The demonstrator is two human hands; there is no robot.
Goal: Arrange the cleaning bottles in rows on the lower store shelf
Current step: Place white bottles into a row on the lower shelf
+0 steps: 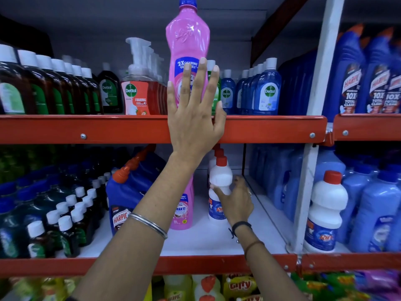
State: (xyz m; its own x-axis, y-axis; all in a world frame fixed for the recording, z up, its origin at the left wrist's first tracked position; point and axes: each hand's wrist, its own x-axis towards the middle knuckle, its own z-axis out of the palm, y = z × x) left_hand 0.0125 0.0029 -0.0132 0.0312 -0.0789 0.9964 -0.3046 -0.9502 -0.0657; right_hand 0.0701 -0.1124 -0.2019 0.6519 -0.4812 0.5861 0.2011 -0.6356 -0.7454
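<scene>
A tall pink bottle (187, 35) with a blue cap stands at the front edge of the upper shelf. My left hand (193, 118) lies flat against its front, fingers spread, not wrapped round it. On the white lower shelf (206, 240), my right hand (236, 200) grips a white bottle (220, 174) with a red cap and blue label, thumb on its left, fingers on its right. More red-capped white bottles line up behind it. A second pink bottle (182, 211) stands on the lower shelf, partly hidden by my left forearm.
Blue Harpic bottles (123, 192) and small dark bottles (65, 222) fill the lower shelf's left. A white upright post (312, 148) bounds the bay on the right; beyond it stand another white bottle (327, 205) and light-blue bottles. The red upper shelf rail (86, 129) crosses mid-frame.
</scene>
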